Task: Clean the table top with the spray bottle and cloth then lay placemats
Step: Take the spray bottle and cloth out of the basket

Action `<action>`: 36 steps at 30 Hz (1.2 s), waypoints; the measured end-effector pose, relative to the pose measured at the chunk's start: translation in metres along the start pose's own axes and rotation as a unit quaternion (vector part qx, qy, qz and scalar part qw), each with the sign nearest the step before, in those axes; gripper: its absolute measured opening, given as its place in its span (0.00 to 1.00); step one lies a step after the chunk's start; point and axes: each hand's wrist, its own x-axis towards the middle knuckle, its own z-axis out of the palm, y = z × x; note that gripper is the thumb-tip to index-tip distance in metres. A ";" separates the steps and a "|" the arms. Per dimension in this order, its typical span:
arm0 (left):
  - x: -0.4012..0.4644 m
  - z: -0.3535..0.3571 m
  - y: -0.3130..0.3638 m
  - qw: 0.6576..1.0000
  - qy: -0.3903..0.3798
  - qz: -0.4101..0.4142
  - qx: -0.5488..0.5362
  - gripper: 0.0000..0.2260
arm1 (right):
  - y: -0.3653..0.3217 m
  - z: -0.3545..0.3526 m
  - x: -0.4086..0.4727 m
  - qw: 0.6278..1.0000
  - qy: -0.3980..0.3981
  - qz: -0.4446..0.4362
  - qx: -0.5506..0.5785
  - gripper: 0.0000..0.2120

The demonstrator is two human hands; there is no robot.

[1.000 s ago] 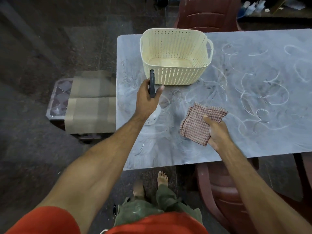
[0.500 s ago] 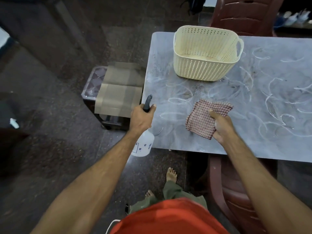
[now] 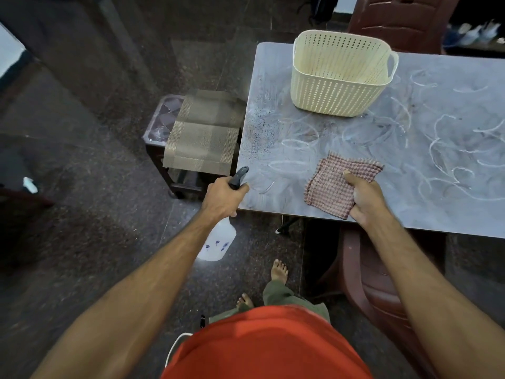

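Note:
My left hand (image 3: 223,197) grips the dark trigger head of a white spray bottle (image 3: 218,242), which hangs off the near left corner of the grey table top (image 3: 437,165), over the floor. My right hand (image 3: 364,199) holds a red-and-white checked cloth (image 3: 330,181) flat on the table near its front edge, thumb on top. Smeared white wipe marks and a patch of fine droplets cover the table surface. Brown woven placemats (image 3: 203,135) lie stacked on a small dark stool left of the table.
A cream perforated plastic basket (image 3: 341,75) stands on the table's far left part. A maroon plastic chair (image 3: 382,283) is tucked under the near edge, another one (image 3: 401,20) sits at the far side. My bare feet stand on dark stone floor.
My left hand carried the spray bottle from above the table, near the basket, back and left past the table's corner. The right hand stayed on the cloth. The view shifted left.

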 end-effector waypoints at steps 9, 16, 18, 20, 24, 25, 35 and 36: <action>-0.032 -0.010 -0.038 0.997 -0.073 0.005 0.028 0.09 | 0.020 0.011 -0.013 1.000 -0.012 0.007 -0.009 0.06; -0.033 -0.005 -0.045 0.996 -0.074 0.000 0.051 0.12 | 0.025 0.015 -0.020 1.000 -0.009 0.000 -0.009 0.06; -0.031 -0.006 -0.044 0.996 -0.065 -0.006 0.061 0.13 | 0.022 0.010 -0.020 1.000 -0.002 -0.004 -0.006 0.06; -0.027 -0.007 -0.043 0.996 -0.058 -0.008 0.065 0.12 | 0.018 0.006 -0.021 1.000 0.008 -0.010 -0.002 0.06; -0.020 -0.002 -0.031 0.995 -0.082 0.036 0.047 0.10 | 0.012 -0.003 -0.020 1.000 0.026 -0.016 0.003 0.06; -0.019 0.001 -0.026 0.993 -0.096 0.054 0.050 0.10 | 0.011 -0.005 -0.019 0.999 0.030 -0.017 0.004 0.06; -0.001 0.050 0.057 0.969 -0.163 0.133 0.125 0.14 | -0.009 -0.036 -0.003 0.997 0.072 -0.024 0.013 0.04; 0.000 0.054 0.063 0.969 -0.166 0.136 0.126 0.15 | -0.012 -0.040 -0.002 0.997 0.077 -0.026 0.015 0.04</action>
